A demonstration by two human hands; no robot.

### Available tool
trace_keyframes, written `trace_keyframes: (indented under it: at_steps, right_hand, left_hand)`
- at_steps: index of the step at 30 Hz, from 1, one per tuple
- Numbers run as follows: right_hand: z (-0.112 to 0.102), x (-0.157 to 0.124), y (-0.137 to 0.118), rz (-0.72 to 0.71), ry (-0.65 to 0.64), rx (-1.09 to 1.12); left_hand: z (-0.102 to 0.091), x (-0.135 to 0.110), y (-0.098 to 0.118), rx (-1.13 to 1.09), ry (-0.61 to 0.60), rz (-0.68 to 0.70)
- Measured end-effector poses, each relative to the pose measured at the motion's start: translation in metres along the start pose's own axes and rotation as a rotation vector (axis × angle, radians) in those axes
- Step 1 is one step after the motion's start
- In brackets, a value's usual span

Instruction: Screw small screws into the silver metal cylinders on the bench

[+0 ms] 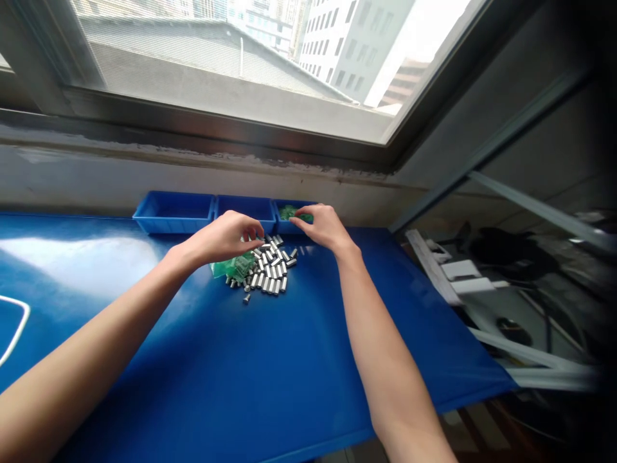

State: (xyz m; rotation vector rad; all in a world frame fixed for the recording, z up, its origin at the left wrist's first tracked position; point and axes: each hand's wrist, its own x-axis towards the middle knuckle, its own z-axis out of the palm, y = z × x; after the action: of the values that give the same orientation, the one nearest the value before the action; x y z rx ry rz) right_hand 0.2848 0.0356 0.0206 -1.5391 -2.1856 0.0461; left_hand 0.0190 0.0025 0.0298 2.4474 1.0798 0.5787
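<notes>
My left hand (227, 236) is above the left side of a pile of small shiny metal cylinders (272, 270), fingers curled toward the thumb. Whatever lies between those fingertips is too small to make out. Below that hand, a heap of green see-through plastic (235, 265), like little bags, rests against the cylinders. My right hand (324, 226) reaches over the rightmost blue bin (284, 226), thumb and forefinger apart with nothing visible between them. Similar green plastic pieces (288, 212) lie inside that bin, partly hidden by the hand.
Two more blue bins, a left one (173, 224) and a middle one (245, 207), stand in the same row along the wall. A blue sheet (289, 373) covers the table. A white curved object (19, 328) lies at the left edge. Metal framing (535, 202) stands at right.
</notes>
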Motion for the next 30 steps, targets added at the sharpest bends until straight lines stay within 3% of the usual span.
trace_keyframes:
  at_steps: [3,7,11,13,16,20,24,30]
  right_hand:
    - [0.008,0.0,-0.002,-0.033,0.043,0.028]
    - [0.009,0.002,-0.006,0.013,-0.053,0.076]
    - [0.002,0.002,-0.019,-0.025,0.111,0.105]
    - [-0.003,0.003,-0.033,-0.053,0.124,0.188]
    - [-0.007,0.002,-0.057,-0.071,-0.092,0.346]
    - [0.002,0.001,-0.076,-0.123,-0.319,0.372]
    - [0.014,0.002,-0.078,-0.144,-0.388,0.345]
    - [0.023,0.003,-0.073,-0.139,-0.383,0.36]
  left_hand:
    - [-0.005,0.0,0.0,-0.012,-0.008,-0.001]
    - [-0.019,-0.003,-0.004,-0.01,-0.06,-0.016]
    - [-0.036,-0.008,-0.018,0.048,-0.113,-0.113]
    - [-0.042,-0.011,-0.026,0.076,-0.127,-0.15]
    - [-0.045,-0.014,-0.034,0.093,-0.132,-0.222]
    - [-0.04,-0.013,-0.031,0.11,-0.109,-0.302]
    - [-0.035,-0.011,-0.022,0.214,-0.01,-0.367]
    - [-0.029,-0.008,-0.016,0.012,0.017,-0.386]
